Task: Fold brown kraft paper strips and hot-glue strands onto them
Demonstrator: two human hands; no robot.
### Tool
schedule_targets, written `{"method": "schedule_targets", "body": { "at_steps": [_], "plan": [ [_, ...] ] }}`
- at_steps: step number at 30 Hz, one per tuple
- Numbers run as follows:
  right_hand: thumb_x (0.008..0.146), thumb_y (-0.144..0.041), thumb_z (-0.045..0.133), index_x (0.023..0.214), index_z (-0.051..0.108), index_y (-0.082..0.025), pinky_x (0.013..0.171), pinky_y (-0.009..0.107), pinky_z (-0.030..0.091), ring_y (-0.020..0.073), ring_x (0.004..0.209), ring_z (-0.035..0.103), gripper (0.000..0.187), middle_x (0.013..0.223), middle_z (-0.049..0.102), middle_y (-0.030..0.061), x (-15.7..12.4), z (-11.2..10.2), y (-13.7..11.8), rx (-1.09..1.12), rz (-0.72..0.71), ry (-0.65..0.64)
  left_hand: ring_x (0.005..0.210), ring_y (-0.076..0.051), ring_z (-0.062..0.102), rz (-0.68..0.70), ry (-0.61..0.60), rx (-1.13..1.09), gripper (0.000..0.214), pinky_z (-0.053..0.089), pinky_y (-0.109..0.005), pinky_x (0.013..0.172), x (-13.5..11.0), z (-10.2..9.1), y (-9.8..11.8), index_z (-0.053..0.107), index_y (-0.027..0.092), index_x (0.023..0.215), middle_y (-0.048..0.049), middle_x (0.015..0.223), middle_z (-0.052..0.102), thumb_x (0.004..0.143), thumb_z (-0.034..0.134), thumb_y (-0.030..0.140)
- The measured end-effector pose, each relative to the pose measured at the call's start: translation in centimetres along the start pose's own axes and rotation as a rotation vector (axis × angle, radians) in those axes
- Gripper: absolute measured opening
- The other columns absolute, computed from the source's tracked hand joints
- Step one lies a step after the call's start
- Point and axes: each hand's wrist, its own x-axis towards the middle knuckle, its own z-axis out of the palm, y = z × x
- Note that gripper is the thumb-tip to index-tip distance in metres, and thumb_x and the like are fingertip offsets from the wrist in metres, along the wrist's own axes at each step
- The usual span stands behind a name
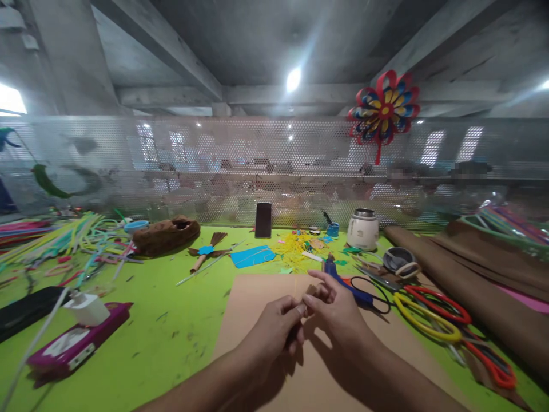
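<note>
Brown piece [315, 290] pinched; white jar [362, 231] upright.

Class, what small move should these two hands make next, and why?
Probably a firmer pinch on the small brown piece: it shows among the fingers of the right hand, and the fingertips of the left hand meet them, above the tan sheet.

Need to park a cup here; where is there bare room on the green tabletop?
The widest free patch of green tabletop lies between the purple power strip and the tan sheet, bar dark specks. The sheet's far-left corner, beyond the left hand, is bare too. Scissors and a blue glue gun crowd the right; coloured strips crowd the far left.
</note>
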Motion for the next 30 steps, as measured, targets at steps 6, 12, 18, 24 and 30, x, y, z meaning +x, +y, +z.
{"method": "schedule_targets", "body": {
  "at_steps": [6, 12, 18, 24, 30],
  "plan": [
    [0.068, -0.031, 0.068, 0.109, 0.049, -0.016, 0.056, 0.028, 0.044, 0.0132, 0.052, 0.056, 0.048, 0.057, 0.050, -0.0079, -0.2, 0.2, -0.5, -0.001, 0.003, 0.013, 0.031, -0.006, 0.037, -0.044, -0.013, -0.030, 0.032, 0.028, -0.019, 0.034, 0.1, 0.1, -0.1, 0.044, 0.019, 0.073, 0.0062, 0.045, 0.045, 0.076, 0.055, 0.049],
    [0.075, -0.042, 0.058, 0.107, 0.053, -0.012, 0.055, 0.028, 0.044, 0.0153, 0.054, 0.056, 0.044, 0.058, 0.058, 0.0000, -0.3, 0.1, -1.1, -0.070, 0.068, 0.052, 0.034, -0.005, 0.039, -0.023, -0.028, 0.004, 0.033, 0.027, -0.017, 0.034, 0.3, -0.4, -0.8, 0.045, 0.018, 0.074, 0.0050, 0.049, 0.047, 0.075, 0.058, 0.048],
    [0.071, -0.037, 0.066, 0.105, 0.056, -0.018, 0.058, 0.027, 0.045, 0.0154, 0.062, 0.058, 0.040, 0.066, 0.060, -0.0008, -0.2, 0.0, -0.5, -0.104, 0.066, 0.013, 0.033, -0.005, 0.037, 0.018, -0.082, -0.028, 0.027, 0.031, -0.017, 0.032, 0.3, -0.5, -1.1, 0.047, 0.017, 0.079, 0.0044, 0.052, 0.049, 0.077, 0.054, 0.044],
    [0.071, -0.036, 0.065, 0.109, 0.053, -0.015, 0.055, 0.028, 0.044, 0.0146, 0.051, 0.057, 0.045, 0.055, 0.057, -0.0040, 0.0, -0.4, -0.9, -0.093, 0.040, -0.023, 0.033, -0.006, 0.041, -0.012, -0.151, -0.005, 0.028, 0.026, -0.016, 0.033, 0.2, -0.5, -0.2, 0.049, 0.016, 0.075, 0.0024, 0.049, 0.049, 0.077, 0.054, 0.043],
    [0.077, -0.038, 0.058, 0.104, 0.057, -0.012, 0.052, 0.027, 0.043, 0.0156, 0.051, 0.058, 0.038, 0.056, 0.061, 0.0006, 0.3, -1.1, -1.3, -0.104, 0.071, -0.038, 0.033, -0.008, 0.043, -0.001, -0.221, -0.064, 0.024, 0.032, -0.018, 0.034, 0.4, -0.7, -0.4, 0.049, 0.015, 0.070, 0.0013, 0.048, 0.049, 0.077, 0.054, 0.038]
  ]
}}
